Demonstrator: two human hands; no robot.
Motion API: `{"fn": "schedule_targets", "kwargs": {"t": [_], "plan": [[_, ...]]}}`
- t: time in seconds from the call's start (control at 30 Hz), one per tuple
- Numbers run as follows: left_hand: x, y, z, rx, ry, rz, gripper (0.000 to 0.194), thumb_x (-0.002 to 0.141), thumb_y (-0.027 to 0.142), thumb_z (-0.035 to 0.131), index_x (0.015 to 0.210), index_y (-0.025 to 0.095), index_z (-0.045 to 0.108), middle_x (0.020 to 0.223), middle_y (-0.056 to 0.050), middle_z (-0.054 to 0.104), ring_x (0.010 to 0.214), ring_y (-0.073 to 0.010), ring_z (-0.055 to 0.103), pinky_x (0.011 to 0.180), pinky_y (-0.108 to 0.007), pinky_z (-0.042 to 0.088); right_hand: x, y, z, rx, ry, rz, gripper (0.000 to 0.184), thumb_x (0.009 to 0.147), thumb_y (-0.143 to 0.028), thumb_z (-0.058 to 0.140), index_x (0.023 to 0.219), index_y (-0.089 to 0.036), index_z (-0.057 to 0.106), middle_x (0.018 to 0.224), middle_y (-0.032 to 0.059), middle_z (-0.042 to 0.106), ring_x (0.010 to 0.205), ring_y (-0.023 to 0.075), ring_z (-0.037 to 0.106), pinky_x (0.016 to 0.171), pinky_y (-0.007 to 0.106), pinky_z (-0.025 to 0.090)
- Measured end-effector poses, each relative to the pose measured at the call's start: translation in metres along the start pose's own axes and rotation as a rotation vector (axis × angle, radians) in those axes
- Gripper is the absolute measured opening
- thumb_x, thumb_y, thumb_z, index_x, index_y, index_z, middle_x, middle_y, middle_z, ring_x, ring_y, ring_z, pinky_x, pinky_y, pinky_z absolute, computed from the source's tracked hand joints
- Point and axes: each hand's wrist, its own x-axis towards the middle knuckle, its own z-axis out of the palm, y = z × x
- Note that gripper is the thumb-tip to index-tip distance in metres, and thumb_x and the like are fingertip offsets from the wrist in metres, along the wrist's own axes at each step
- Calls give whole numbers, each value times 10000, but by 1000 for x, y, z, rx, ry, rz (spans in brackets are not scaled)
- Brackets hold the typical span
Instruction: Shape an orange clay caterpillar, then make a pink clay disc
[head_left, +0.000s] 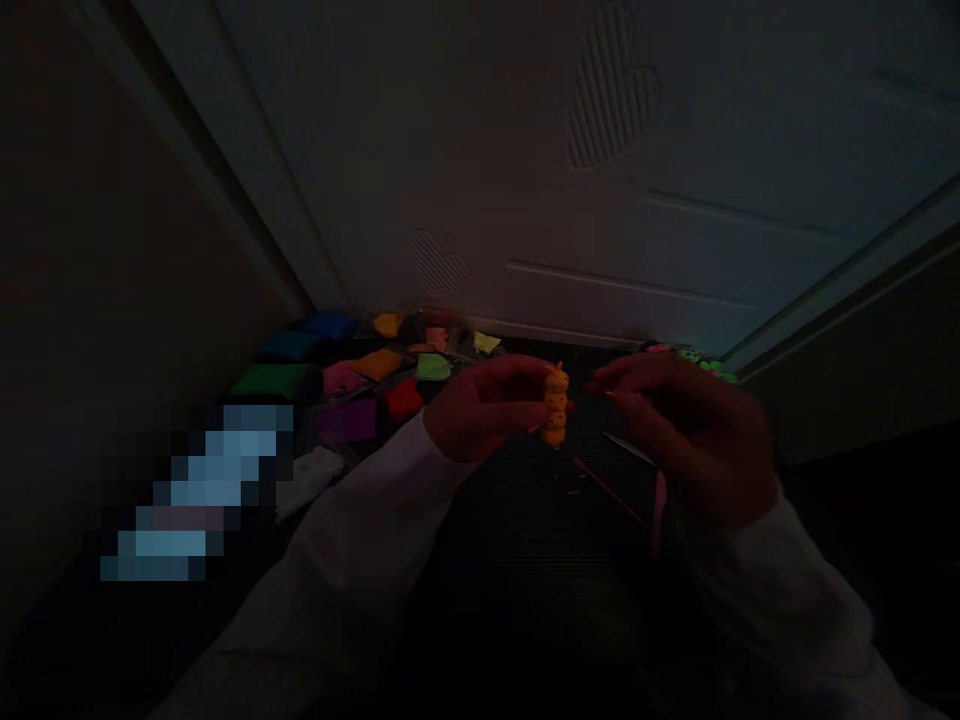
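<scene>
Many packets (345, 420) lie near left fingers (517, 415) holding a figurine (555, 405), right fingers (631, 410) a scrap (611, 394).

No lettering or number could be read. The pale panel (480, 130) bore a small ribbed heart (439, 263) near its foot and a large ribbed heart (609, 98) higher up.

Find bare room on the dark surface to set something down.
The dark surface looks bare between the sleeves, nearer the wearer than the pink stick, though dimness hides detail. Crowded: left of the left hand, with colored packets.
</scene>
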Motion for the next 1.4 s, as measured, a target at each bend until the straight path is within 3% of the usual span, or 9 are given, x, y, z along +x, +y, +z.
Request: {"fn": "schedule_targets", "kwargs": {"t": [0.2, 0.63, 0.9, 1.13, 1.4], "plan": [[1, 31, 21, 146, -151, 35, 235, 578, 89, 672, 798, 169, 650, 722, -19, 661, 673, -139, 612, 590, -231, 495, 13, -29, -16, 47, -14, -23, 74, 766, -175, 513, 752, -214, 573, 875, 21, 615, 852, 176, 586, 731, 331, 496], [9, 32, 17, 101, -300, -86, 291, 627, -6, 587, 854, 167, 641, 791, 7, 607, 726, -78, 587, 651, -154, 493, 17, -32, -19, -29, -45, -31, 93, 719, -151, 581, 787, -213, 569, 839, -26, 641, 816, 109, 596, 731, 200, 494], [8, 31, 18, 135, -267, -118, 257, 624, 23, 601, 827, 176, 640, 765, 21, 604, 698, -78, 579, 627, -158, 485, 20, -33, -20, -11, -76, 47, 111, 688, -147, 603, 757, -226, 567, 825, -7, 641, 792, 151, 606, 668, 228, 501], [9, 33, 15, 259, -256, -106, 255, 626, 46, 614, 843, 178, 636, 777, 2, 616, 706, -102, 576, 622, -179, 479, 17, -27, -20, -22, -164, 42, 60, 725, -174, 570, 767, -210, 548, 901, -10, 604, 879, 126, 564, 773, 196, 460], [8, 35, 14, 402, -276, -72, 234, 648, 89, 619, 862, 181, 632, 790, 2, 615, 741, -116, 576, 662, -195, 471, 17, -24, -21, -30, -199, 39, 49, 733, -176, 558, 767, -205, 537, 881, -23, 592, 844, 99, 556, 811, 179, 430]]}}
